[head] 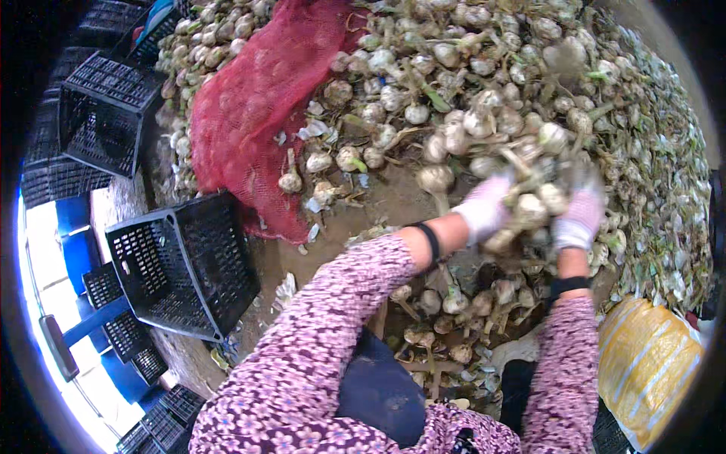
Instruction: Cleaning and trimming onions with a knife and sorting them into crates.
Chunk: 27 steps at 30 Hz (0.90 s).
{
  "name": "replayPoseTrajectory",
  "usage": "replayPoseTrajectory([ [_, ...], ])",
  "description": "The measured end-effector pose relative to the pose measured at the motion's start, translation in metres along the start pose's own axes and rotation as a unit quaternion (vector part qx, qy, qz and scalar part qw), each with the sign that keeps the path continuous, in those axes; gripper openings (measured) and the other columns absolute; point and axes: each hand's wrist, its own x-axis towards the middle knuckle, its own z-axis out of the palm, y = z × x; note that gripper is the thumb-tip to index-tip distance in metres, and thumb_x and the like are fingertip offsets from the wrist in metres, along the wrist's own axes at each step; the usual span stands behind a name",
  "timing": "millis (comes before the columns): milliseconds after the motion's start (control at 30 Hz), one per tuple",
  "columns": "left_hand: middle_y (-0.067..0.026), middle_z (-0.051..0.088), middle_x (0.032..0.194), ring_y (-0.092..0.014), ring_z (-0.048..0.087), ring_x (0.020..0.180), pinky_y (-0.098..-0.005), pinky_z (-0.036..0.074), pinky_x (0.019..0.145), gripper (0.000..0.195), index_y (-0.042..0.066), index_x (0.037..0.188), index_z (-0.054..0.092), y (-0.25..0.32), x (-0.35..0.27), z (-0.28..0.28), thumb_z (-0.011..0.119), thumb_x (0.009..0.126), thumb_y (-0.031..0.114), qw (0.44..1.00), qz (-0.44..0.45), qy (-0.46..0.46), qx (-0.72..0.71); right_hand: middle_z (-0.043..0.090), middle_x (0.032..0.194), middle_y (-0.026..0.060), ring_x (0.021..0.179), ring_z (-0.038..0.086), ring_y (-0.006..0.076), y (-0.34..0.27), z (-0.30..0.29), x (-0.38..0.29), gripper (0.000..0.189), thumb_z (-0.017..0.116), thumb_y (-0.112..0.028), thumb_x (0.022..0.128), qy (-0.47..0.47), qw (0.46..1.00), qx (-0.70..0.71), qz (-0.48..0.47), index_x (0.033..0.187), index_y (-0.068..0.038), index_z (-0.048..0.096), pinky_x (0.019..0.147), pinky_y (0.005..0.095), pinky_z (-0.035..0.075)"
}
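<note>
My left hand [488, 207], in a pale pink and white glove, presses the left side of a cluster of garlic bulbs [532, 209] with dry stalks. On the cluster's right side is my right hand [581, 213], gloved alike and blurred. The bulbs are held between both hands; the fingertips are partly hidden behind them. Beyond the hands a large heap of garlic [417, 113] spreads over the floor. Below my wrists, nearer my legs, more bulbs with stalks [454, 303] lie loose.
A red mesh sack [249, 119] lies over garlic at the left. Black plastic crates [181, 267] stand left of me, one tipped on its side. Peeled skins and leaves [663, 187] bank up on the right. A yellow striped woven sack [646, 363] sits by my right arm.
</note>
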Motion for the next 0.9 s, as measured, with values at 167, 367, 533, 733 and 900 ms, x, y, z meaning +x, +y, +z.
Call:
replayPoseTrajectory([
  [167,-0.0379,0.054,0.122,-0.045,0.066,0.094,-0.0459,0.056,0.082,0.092,0.008,0.154,0.026,0.109,0.021,-0.024,0.074,0.076,0.024,0.952,0.018,-0.228,0.203,0.058,0.134,0.0223,0.118,0.058,0.0347,0.092,-0.035,0.054,0.05,0.053,-0.028,0.093,-0.096,0.908,0.249,0.323,0.138,-0.006,0.056,0.107,0.038,0.041],
  [367,-0.0183,0.068,0.089,-0.037,0.066,0.08,-0.0457,0.055,0.068,0.035,0.009,0.112,0.068,0.088,-0.063,-0.162,0.072,0.083,0.028,0.898,-0.024,0.011,0.439,0.062,0.129,0.0187,0.115,0.059,0.0333,0.004,-0.078,0.066,0.052,0.053,-0.003,0.08,0.097,0.928,0.343,0.105,0.131,-0.003,0.058,0.106,0.0394,0.043],
  [533,-0.023,0.058,0.122,-0.042,0.056,0.114,-0.051,0.047,0.097,0.075,0.007,0.136,0.053,0.018,-0.163,-0.272,0.078,0.072,0.038,0.692,-0.188,0.238,0.656,0.066,0.115,0.02,0.109,0.063,0.0376,-0.257,-0.116,0.07,0.038,0.062,-0.01,0.079,0.034,0.861,0.444,-0.246,0.116,-0.002,0.065,0.096,0.044,0.05],
  [733,-0.0216,0.06,0.114,-0.039,0.064,0.098,-0.0486,0.054,0.08,0.063,0.013,0.131,0.056,-0.006,-0.185,-0.277,0.075,0.072,0.021,0.723,-0.314,0.165,0.593,0.054,0.14,0.0122,0.125,0.055,0.0328,-0.421,-0.055,0.04,0.041,0.066,-0.032,0.083,-0.117,0.898,0.194,-0.376,0.122,-0.021,0.065,0.106,0.0527,0.041],
  [900,-0.019,0.061,0.112,-0.037,0.064,0.093,-0.0465,0.055,0.078,0.047,0.011,0.113,0.063,0.001,-0.2,-0.286,0.076,0.069,0.017,0.772,-0.247,0.231,0.538,0.062,0.126,0.0135,0.119,0.058,0.0311,-0.329,-0.036,0.046,0.028,0.068,-0.021,0.075,-0.122,0.911,0.189,-0.346,0.102,-0.013,0.072,0.107,0.0507,0.04],
])
